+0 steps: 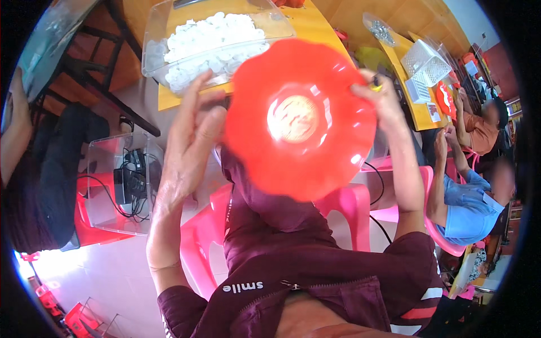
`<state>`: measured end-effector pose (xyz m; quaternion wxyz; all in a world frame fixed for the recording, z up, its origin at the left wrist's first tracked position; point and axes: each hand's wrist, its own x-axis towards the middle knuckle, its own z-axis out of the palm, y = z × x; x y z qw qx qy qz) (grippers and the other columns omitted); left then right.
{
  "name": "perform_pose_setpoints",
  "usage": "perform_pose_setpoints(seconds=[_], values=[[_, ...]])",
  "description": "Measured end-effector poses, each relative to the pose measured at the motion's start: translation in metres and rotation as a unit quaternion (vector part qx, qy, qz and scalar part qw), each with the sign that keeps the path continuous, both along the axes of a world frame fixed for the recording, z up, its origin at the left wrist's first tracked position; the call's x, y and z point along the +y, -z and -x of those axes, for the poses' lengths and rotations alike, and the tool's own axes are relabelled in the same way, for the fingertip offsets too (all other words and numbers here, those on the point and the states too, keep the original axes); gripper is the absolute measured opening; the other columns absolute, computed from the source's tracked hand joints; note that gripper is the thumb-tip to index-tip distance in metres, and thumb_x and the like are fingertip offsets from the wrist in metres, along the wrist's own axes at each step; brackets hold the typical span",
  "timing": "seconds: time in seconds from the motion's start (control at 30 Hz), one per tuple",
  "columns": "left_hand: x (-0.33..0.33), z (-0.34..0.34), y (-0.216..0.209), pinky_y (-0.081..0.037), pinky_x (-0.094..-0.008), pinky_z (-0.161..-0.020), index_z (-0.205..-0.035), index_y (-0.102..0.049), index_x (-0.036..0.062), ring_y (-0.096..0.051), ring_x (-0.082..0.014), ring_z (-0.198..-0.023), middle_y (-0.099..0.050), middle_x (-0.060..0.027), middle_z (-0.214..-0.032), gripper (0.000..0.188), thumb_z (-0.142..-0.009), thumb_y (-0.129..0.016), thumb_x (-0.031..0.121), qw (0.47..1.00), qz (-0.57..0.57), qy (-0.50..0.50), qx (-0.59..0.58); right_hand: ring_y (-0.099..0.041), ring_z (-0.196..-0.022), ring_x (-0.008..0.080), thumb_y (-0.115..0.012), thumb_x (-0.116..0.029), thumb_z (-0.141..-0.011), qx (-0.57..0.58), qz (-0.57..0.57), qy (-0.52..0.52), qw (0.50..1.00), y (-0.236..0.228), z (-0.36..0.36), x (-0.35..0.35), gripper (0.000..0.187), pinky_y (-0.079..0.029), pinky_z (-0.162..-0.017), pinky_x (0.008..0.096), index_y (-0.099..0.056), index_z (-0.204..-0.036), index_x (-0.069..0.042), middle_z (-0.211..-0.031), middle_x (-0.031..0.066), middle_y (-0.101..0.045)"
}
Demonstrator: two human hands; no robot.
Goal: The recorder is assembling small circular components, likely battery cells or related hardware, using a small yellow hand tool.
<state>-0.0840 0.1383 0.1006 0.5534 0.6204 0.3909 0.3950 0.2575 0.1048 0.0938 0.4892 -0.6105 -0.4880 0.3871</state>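
A glossy red plate [315,163] with a wavy, scalloped rim is raised in front of me, a round gold emblem [293,118] at its centre. My right hand [387,104] grips the plate at its right edge. Something small and yellow [376,87] shows at those fingers; I cannot make out what it is. Beside the left rim my left hand [194,132] is open, its fingers stretched upward and slightly blurred. Whether its fingertips touch the rim, I cannot tell.
Beyond the plate, a clear plastic bin [147,53] of small white pieces stands on a yellow table [321,28]. At left, another clear bin [104,208] holds black cables. White baskets [425,62] stand at right. Other people [468,205] sit on both sides.
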Motion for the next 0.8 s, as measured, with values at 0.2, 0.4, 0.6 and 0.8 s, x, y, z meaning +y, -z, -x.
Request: perform_pose_setpoints(seconds=[0.2, 0.4, 0.6, 0.8], values=[[0.049, 0.007, 0.018, -0.046, -0.0296, -0.084, -0.117, -0.058, 0.0029, -0.056, -0.0136, -0.097, -0.062, -0.0076, -0.107, 0.031, -0.089, -0.056, 0.013, 0.964, -0.217, -0.147, 0.045, -0.064, -0.071, 0.0121, -0.061, -0.007, -0.081, 0.023, -0.072, 0.200, 0.977, 0.013, -0.139, 0.029, 0.017, -0.052, -0.061, 0.0244, -0.061, -0.098, -0.003, -0.085, 0.0052, -0.065], [0.089, -0.026, 0.015, -0.039, -0.0393, -0.093, -0.112, -0.058, 0.0024, -0.056, -0.0328, -0.100, -0.059, -0.0176, -0.108, 0.036, -0.080, -0.064, 0.016, 0.824, -0.479, -0.157, 0.257, -0.048, -0.042, 0.0112, -0.061, -0.006, -0.079, 0.105, 0.017, 0.298, 0.949, 0.098, -0.204, 0.093, 0.006, -0.034, -0.036, 0.0264, -0.059, -0.083, -0.011, -0.060, -0.0017, -0.053], [0.131, -0.060, 0.054, -0.035, -0.0435, -0.092, -0.098, -0.065, 0.0046, -0.057, -0.0288, -0.093, -0.063, -0.0135, -0.093, 0.027, -0.079, -0.066, 0.025, 0.764, -0.501, -0.156, 0.375, -0.036, -0.039, 0.0068, -0.060, -0.017, -0.085, 0.205, 0.116, 0.233, 0.944, 0.132, -0.161, 0.139, 0.006, -0.022, -0.035, 0.0209, -0.057, -0.090, -0.015, -0.061, -0.0050, -0.052], [0.121, -0.060, 0.051, -0.035, -0.0386, -0.078, -0.075, -0.064, 0.0059, -0.057, -0.0237, -0.076, -0.061, -0.0069, -0.072, 0.016, -0.080, -0.065, 0.021, 0.770, -0.487, -0.158, 0.381, -0.038, -0.034, 0.0101, -0.066, -0.033, -0.083, 0.097, -0.055, 0.382, 0.918, 0.121, -0.142, 0.117, 0.029, -0.026, -0.032, 0.0252, -0.057, -0.093, -0.007, -0.057, 0.0025, -0.052]])
